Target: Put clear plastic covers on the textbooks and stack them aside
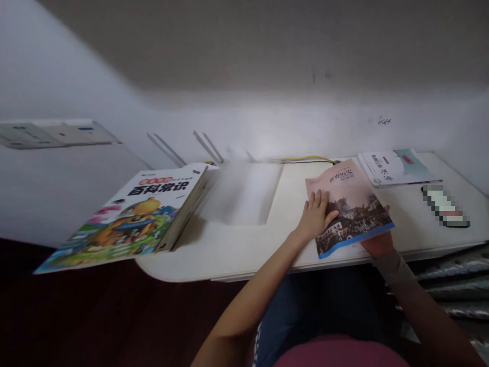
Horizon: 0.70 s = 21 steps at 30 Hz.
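A thin pink booklet [349, 199], its cover bearing Chinese characters and a picture of a crowd above a blue bottom strip, is held at the desk's front edge. My left hand [316, 214] lies on the left part of its cover, fingers stretched out. From beneath the lower right edge, my right hand [378, 243] supports and grips the booklet; a bit of finger shows at the right side, while most of its fingers are hidden under the pages.
A stack of large books [130, 219] overhangs the left end of the white desk [237, 250]. Beside it is a blurred pale sheet-like shape [240, 193]. Thin white booklets [397, 167] and a phone-shaped pixelated object [445, 206] lie at the right. A yellow cable [305, 158] runs along the wall.
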Motion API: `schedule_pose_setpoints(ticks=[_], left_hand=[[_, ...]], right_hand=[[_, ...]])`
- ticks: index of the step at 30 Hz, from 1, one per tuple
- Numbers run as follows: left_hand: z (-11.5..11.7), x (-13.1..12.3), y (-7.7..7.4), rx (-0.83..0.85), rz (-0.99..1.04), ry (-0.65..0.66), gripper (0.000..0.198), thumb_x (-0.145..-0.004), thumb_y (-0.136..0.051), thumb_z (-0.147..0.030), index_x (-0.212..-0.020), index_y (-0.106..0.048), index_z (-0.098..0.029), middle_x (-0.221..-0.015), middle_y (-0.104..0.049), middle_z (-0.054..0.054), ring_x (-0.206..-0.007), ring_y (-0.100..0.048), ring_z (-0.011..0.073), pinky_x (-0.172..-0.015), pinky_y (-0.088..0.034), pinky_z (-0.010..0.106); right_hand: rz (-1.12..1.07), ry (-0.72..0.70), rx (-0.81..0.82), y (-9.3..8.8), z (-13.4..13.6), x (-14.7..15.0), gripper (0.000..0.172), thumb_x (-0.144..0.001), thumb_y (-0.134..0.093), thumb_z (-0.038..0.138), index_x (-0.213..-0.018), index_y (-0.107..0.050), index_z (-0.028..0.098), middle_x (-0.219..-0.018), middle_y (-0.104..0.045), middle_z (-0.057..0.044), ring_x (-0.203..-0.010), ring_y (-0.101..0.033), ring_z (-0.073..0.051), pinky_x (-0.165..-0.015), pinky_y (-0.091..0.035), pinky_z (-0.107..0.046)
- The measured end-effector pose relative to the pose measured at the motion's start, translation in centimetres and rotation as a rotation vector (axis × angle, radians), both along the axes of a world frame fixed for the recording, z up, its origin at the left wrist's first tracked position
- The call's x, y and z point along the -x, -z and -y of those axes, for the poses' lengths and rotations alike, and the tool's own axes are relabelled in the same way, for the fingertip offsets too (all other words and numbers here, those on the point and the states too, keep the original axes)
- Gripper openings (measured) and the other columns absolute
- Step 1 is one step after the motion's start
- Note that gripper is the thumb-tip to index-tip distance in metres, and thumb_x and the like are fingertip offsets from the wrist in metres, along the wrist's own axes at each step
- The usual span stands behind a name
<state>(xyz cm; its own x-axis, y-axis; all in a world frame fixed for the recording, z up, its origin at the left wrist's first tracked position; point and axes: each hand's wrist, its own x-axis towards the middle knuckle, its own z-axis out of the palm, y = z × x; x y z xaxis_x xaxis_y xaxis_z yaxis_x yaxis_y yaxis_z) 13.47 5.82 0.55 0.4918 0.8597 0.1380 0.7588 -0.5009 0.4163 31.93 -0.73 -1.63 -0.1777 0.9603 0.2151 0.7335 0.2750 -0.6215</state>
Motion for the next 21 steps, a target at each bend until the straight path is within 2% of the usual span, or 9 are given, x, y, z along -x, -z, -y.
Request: schedule_pose_setpoints(ticks=[1,3,5,7,10,15,18,21], left_hand=[[-0.1,-0.3,0.9,-0.022,-0.098,0.004,0.072,-0.089,-0.031,-0.057,-0.144,-0.024,-0.012,-0.151,-0.019,0.019,-0.139,-0.013,0.0337,-0.107,-0.023,0.054],[0.0,-0.7,2.3,-0.084,-0.220,0.046,0.074,-0.088,-0.029,-0.060,-0.145,-0.022,-0.014,-0.151,-0.020,0.018,-0.139,-0.015,0.0348,-0.107,-0.022,0.056],[0.2,-0.9,3.0,-0.132,-0.286,0.079,0.075,-0.086,-0.029,-0.063,-0.145,-0.023,-0.016,-0.151,-0.023,0.016,-0.138,-0.017,0.0361,-0.107,-0.020,0.058],[0.3,-0.9,3.2,-0.154,-0.320,0.086,0.076,-0.085,-0.031,-0.065,-0.145,-0.025,-0.018,-0.150,-0.025,0.016,-0.137,-0.019,0.0378,-0.106,-0.019,0.060],[0.3,-1.3,2.5,-0.185,-0.318,0.123,0.078,-0.083,-0.033,-0.066,-0.145,-0.024,-0.019,-0.150,-0.024,0.016,-0.137,-0.019,0.0388,-0.104,-0.020,0.062],[0.0,-3.6,1.3,-0.202,-0.231,0.361,0.080,-0.082,-0.029,-0.069,-0.146,-0.019,-0.023,-0.153,-0.015,0.013,-0.140,-0.010,0.0362,-0.106,-0.015,0.062],[-0.3,-5.1,1.7,-0.153,-0.217,0.427,0.083,-0.081,-0.027,-0.071,-0.147,-0.015,-0.022,-0.153,-0.015,0.013,-0.140,-0.011,0.0346,-0.107,-0.015,0.061],[-0.5,-5.5,2.5,-0.143,-0.216,0.424,0.088,-0.080,-0.026,-0.073,-0.147,-0.009,-0.018,-0.153,-0.014,0.015,-0.140,-0.011,0.0331,-0.107,-0.015,0.060]], right_hand=[[-0.066,0.032,0.005,-0.2,-0.3,-0.9,0.051,-0.095,-0.014,0.049,-0.136,-0.036,0.028,-0.122,-0.058,-0.010,-0.104,-0.058,-0.024,-0.080,-0.051,-0.045],[-0.351,0.092,0.109,-0.5,-0.9,-2.5,0.071,-0.090,0.009,0.054,-0.140,-0.031,0.024,-0.118,-0.061,-0.012,-0.102,-0.061,-0.026,-0.081,-0.050,-0.047],[-0.663,0.141,0.269,-0.9,-1.4,-3.9,0.086,-0.083,0.014,0.063,-0.137,-0.036,0.018,-0.115,-0.063,-0.015,-0.100,-0.062,-0.028,-0.079,-0.050,-0.046],[-0.834,0.171,0.414,-1.4,-1.8,-4.9,0.090,-0.080,0.006,0.072,-0.132,-0.042,0.016,-0.113,-0.064,-0.016,-0.098,-0.064,-0.028,-0.076,-0.051,-0.045],[-0.921,0.177,0.559,-2.0,-2.4,-5.4,0.078,-0.083,-0.006,0.070,-0.121,-0.052,0.019,-0.103,-0.068,-0.013,-0.090,-0.066,-0.027,-0.074,-0.052,-0.043],[-0.986,0.084,0.709,-2.5,-3.7,-5.9,0.049,-0.089,-0.030,0.052,-0.106,-0.061,0.018,-0.089,-0.071,-0.010,-0.085,-0.067,-0.025,-0.078,-0.052,-0.041],[-0.963,0.093,0.765,-2.2,-4.4,-6.4,0.031,-0.083,-0.046,0.038,-0.096,-0.063,0.016,-0.084,-0.072,-0.009,-0.083,-0.067,-0.024,-0.080,-0.052,-0.041],[-0.978,0.098,0.771,-1.9,-4.6,-6.5,0.022,-0.078,-0.053,0.031,-0.091,-0.063,0.017,-0.083,-0.072,-0.007,-0.082,-0.067,-0.023,-0.080,-0.052,-0.040]])
